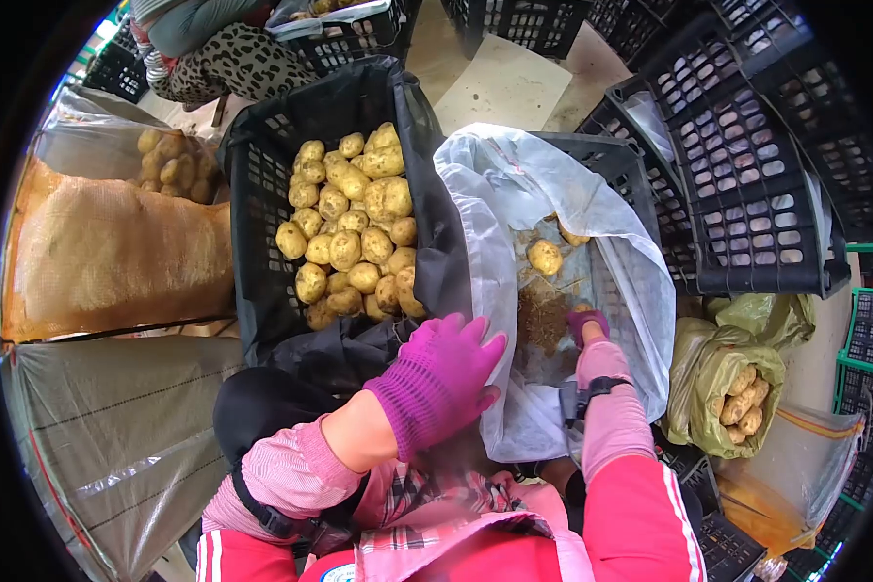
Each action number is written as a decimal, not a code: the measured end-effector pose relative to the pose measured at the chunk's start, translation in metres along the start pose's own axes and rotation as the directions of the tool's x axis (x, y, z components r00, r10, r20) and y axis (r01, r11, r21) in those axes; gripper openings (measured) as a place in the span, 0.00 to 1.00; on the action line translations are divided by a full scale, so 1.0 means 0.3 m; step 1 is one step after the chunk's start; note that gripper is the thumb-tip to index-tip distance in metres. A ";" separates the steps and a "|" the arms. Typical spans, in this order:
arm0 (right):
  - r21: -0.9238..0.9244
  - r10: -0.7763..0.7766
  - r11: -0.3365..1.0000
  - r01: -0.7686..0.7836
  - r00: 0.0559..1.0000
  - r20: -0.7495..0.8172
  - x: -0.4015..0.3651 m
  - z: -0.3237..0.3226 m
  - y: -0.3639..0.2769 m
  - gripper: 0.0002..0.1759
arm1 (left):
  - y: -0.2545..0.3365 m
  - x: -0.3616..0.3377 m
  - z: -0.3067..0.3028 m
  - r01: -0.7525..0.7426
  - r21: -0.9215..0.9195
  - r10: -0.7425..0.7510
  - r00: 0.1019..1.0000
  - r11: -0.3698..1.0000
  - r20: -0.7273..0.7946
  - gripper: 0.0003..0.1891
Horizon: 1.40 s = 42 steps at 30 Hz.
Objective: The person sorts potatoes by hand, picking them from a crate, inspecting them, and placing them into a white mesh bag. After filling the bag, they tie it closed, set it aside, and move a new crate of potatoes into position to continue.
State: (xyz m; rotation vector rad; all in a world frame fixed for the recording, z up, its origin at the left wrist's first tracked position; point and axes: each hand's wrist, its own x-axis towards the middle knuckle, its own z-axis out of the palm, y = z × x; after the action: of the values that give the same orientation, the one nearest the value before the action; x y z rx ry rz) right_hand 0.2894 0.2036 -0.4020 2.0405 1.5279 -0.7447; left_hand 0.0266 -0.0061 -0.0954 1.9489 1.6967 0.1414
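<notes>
My left hand (446,378), in a purple knit glove, has its fingers apart beside the near left edge of a white cloth liner (480,209); no object shows in it. The liner drapes over a black plastic crate (606,150). Down inside this crate, my right hand (589,322), also gloved, is closed around a potato (582,307), mostly hidden by the fingers. Farther up in the crate lie a whole potato (545,257) and one partly covered by the liner, with loose soil (543,315) at the bottom. Left of it stands a black-lined crate (247,223) heaped with potatoes (349,218).
Large filled sacks (126,252) stand at the left. An open green bag (708,388) of potatoes is at the right, below stacked black crates (737,184). Another person in leopard-print clothing (247,63) sits at the upper left. Cardboard (504,82) lies on the floor.
</notes>
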 end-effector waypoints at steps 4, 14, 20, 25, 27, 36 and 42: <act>-0.206 -0.409 0.894 0.399 0.912 -0.009 -0.101 -0.139 -0.127 0.42 | 0.015 0.015 0.035 -0.104 -0.057 0.102 0.994 0.993 -0.042 0.30; 0.414 -0.770 0.609 0.676 0.630 0.105 0.146 -0.020 -0.333 0.43 | 0.051 -0.005 0.074 -0.095 0.033 0.093 0.994 0.995 0.065 0.29; 0.902 -0.972 -0.093 -0.423 0.233 0.009 -0.337 -0.341 -0.187 0.39 | 0.086 -0.028 0.066 -0.184 -0.038 0.182 0.982 0.982 -0.052 0.29; 0.933 -0.995 -0.101 -0.346 0.054 -0.088 -0.659 -0.408 -0.252 0.50 | 0.111 -0.081 0.107 -0.343 -0.204 0.357 0.934 0.917 0.030 0.23; 0.960 -1.000 -0.009 -0.279 -0.026 -0.017 -0.827 -0.384 -0.352 0.43 | 0.125 -0.076 0.110 -0.364 -0.239 0.410 0.892 0.900 0.188 0.18; 0.833 -0.887 0.082 0.547 0.422 -0.189 -0.664 -0.394 -0.445 0.18 | 0.122 -0.105 0.115 -0.290 -0.014 0.287 0.935 0.957 0.207 0.13; 0.023 -0.703 0.631 0.775 0.584 -0.405 0.078 -0.239 -0.342 0.26 | 0.107 -0.060 0.130 -0.306 0.016 0.306 0.952 0.952 -0.004 0.21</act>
State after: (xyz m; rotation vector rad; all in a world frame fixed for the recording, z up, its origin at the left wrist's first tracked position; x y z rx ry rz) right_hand 0.2056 0.2942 -0.3708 1.6517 2.7181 -0.8622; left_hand 0.0680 -0.0376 -0.1088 2.2146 1.3918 0.2494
